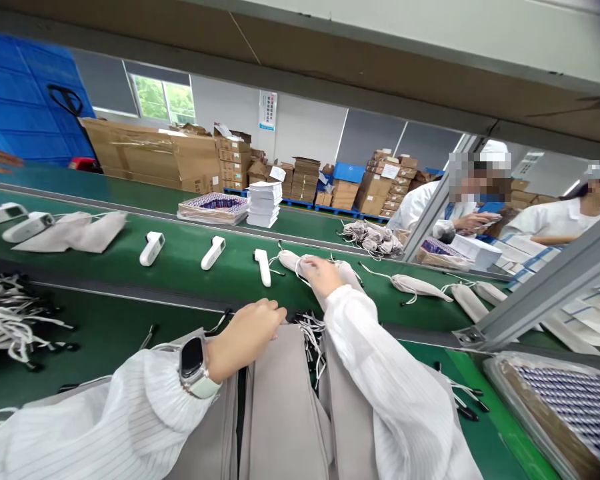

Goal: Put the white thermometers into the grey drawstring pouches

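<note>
My right hand reaches to the conveyor belt, its fingers closed on a filled grey drawstring pouch. Another pouch lies just right of it. My left hand, with a watch on the wrist, hovers above the near end of a stack of flat grey pouches. Its fingers are curled inward and their tips are partly hidden, so I cannot make out what is in them. White handheld thermometers lie on the belt to the left, the nearest thermometer close to the pouch in my right hand.
Filled pouches lie farther right on the green belt. A slanted metal post rises at right, beside a tray of striped items. Loose corded pouches are piled at left. Two co-workers sit across; an overhead shelf spans above.
</note>
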Available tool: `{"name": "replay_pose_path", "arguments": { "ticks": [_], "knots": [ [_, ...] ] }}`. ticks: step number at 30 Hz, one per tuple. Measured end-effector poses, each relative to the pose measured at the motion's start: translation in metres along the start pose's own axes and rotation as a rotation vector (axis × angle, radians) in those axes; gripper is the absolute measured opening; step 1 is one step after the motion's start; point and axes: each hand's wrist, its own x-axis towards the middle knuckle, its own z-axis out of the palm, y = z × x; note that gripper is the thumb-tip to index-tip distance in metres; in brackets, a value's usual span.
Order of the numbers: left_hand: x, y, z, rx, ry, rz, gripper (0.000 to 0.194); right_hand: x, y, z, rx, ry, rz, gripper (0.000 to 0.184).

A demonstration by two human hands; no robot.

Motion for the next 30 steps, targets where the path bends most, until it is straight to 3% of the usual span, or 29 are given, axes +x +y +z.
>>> {"name": "replay_pose_path", "arguments": {
  "ticks": [3,5,8,11,15,18,22,25,28,30],
  "knots": [
    [-0.001,0.008,-0.002,0.079,0.005,0.021,0.02,-0.004,-0.028,0.037,-0.023,-0.109,-0.304,0.038],
    [-0.002,0.012,-0.003,0.124,-0.006,0.026,0.026,-0.003,-0.036,0.062,-0.071,-0.101,-0.337,0.039],
    [-0.003,0.014,-0.005,0.165,-0.037,0.017,0.029,0.006,-0.038,0.082,-0.066,-0.033,-0.26,0.03],
    [-0.005,0.014,-0.007,0.168,-0.063,0.016,0.022,0.019,-0.036,0.086,-0.005,0.029,-0.211,0.028],
    [-0.007,0.008,-0.008,0.149,-0.087,-0.005,0.011,0.03,-0.033,0.089,0.142,0.065,-0.065,0.043],
    [-0.006,0.001,-0.011,0.107,-0.115,-0.012,0.009,0.035,-0.03,0.09,0.32,0.073,0.073,0.041],
    [-0.005,-0.005,-0.026,-0.002,-0.148,0.047,0.014,0.035,-0.033,0.066,0.63,0.029,0.111,0.037],
    [-0.004,-0.006,-0.042,-0.233,-0.085,0.069,0.023,0.021,-0.04,0.024,0.971,-0.033,0.008,0.049],
    [-0.002,-0.004,-0.051,-0.534,0.044,0.048,0.024,-0.006,-0.043,-0.024,1.429,-0.177,-0.175,0.065],
    [-0.001,-0.002,-0.051,-0.625,0.097,0.043,0.022,-0.023,-0.043,-0.046,1.546,-0.218,-0.237,0.069]
  ]
}}
